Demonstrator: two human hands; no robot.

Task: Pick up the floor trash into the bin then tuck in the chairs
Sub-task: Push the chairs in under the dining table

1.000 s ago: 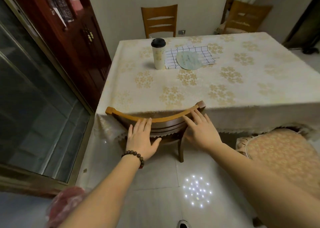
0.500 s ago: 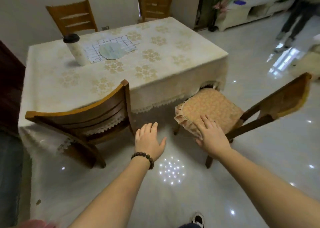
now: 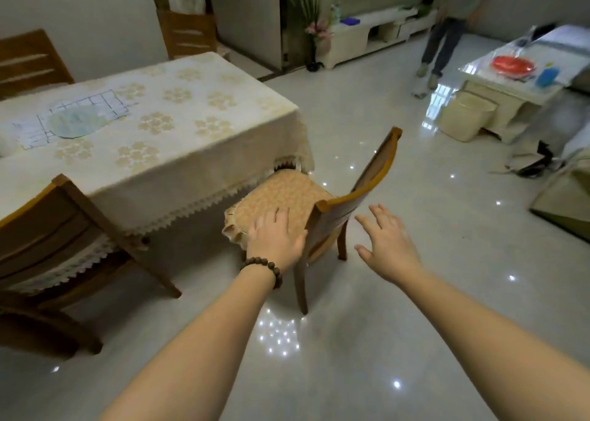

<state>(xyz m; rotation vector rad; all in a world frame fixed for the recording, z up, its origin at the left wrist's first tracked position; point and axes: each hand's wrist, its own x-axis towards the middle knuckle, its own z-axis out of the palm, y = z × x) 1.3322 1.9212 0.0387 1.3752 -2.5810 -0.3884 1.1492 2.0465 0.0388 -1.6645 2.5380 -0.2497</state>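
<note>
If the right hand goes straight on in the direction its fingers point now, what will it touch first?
Probably the curved wooden backrest of the cushioned chair. The open right hand points up and slightly left toward it, with only bare floor between them. Depth is unclear, so it may pass just beside the rail.

dining table (image 3: 178, 177) under a cream flowered cloth with a lace hem. on it, a checked cloth (image 3: 95, 104) with a pale round mat (image 3: 75, 123) lying across its lower part. glossy pale tiled floor (image 3: 399, 308) dotted with light reflections. far right, a low cream table (image 3: 504, 91) bearing a red plate (image 3: 513, 65) and a blue container (image 3: 546, 75) just beside it. plant with pink flowers (image 3: 311, 14) against the far wall, next to a white low cabinet (image 3: 367, 37). another person's legs (image 3: 440, 46) standing further back.
</note>
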